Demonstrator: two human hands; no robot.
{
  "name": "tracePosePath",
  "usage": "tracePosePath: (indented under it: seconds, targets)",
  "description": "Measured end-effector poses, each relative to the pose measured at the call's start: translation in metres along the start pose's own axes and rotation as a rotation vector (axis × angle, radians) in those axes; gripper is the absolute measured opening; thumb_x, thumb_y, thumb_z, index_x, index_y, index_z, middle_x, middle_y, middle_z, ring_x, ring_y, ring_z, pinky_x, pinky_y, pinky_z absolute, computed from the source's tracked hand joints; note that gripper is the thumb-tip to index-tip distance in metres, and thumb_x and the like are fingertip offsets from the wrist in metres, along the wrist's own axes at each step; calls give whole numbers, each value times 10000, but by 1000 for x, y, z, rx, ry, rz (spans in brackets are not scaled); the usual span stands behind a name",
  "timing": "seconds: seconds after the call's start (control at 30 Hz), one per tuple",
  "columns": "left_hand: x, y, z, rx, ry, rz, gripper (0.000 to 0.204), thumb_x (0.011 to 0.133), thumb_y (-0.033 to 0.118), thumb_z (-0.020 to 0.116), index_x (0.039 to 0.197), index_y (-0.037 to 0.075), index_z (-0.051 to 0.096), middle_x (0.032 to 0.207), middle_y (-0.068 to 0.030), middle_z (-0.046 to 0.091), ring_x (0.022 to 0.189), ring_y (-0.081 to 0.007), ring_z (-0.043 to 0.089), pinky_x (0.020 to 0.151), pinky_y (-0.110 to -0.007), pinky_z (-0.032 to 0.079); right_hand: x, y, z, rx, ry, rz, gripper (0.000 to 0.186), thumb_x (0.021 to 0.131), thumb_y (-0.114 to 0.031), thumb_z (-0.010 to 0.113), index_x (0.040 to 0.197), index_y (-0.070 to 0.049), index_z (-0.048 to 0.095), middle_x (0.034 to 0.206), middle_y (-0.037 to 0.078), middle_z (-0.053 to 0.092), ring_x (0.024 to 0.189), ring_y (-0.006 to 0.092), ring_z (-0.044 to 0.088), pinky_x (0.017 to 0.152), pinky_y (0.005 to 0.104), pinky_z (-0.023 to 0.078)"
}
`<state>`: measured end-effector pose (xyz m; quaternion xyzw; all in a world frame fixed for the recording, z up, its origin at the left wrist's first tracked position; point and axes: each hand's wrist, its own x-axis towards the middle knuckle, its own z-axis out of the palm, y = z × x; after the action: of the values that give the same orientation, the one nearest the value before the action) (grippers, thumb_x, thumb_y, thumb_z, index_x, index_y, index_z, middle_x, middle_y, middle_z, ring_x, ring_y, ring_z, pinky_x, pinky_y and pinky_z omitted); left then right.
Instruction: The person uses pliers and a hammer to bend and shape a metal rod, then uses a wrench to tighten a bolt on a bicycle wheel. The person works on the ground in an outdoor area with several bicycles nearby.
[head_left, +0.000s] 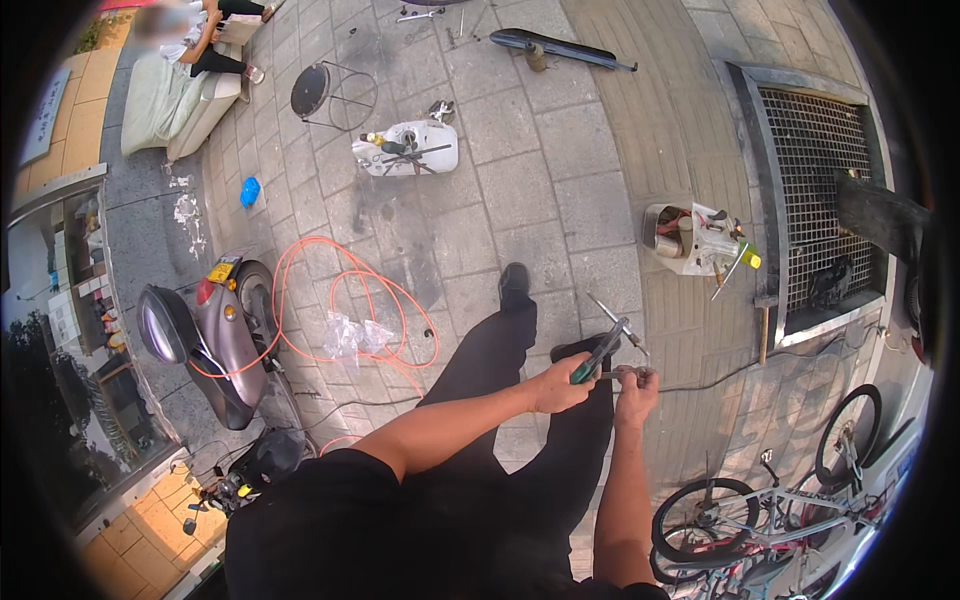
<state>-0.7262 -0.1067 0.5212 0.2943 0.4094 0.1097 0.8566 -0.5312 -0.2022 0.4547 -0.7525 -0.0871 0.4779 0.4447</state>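
My left hand (562,386) is closed around a green-handled tool (587,371), whose grey metal end points up and away to the right. Its exact kind is too small to make out. Right at that end, a long thin metal bar (619,323) lies crosswise; whether the two touch, I cannot tell. My right hand (635,392) is pinched on a small thin metal piece (612,375), which reaches toward my left hand. Both hands are close together, above my right leg and shoe.
White cut-open jugs with tools stand ahead (440,160) and at right (690,262). An orange hose (402,300) loops beside a purple scooter (225,340). A round stool (311,90) and a seated person (205,40) are farther left. Bicycles (760,505) stand near right, below a metal grate (815,160).
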Motion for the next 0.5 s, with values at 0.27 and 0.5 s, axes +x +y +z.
tracePosePath:
  seconds: [0.27,0.5]
  targets:
    - [-182,79,-194,-363,194,39,193,906,11,592,1077,73,526,844,-10,514,643,-121,493,615,-319,434,-93,-82,226,-76,-209,299,145,1065,-206,658,1082,-87,577,710,-7,544,471,87,468,398,270,364]
    - [-340,180,-403,-467,369,153,266,823,-6,519,1084,44,509,863,-35,529,671,-146,514,627,-340,463,-218,-137,526,-346,-522,469,200,1041,-189,679,1209,-80,671,799,0,648,499,40,438,436,250,328]
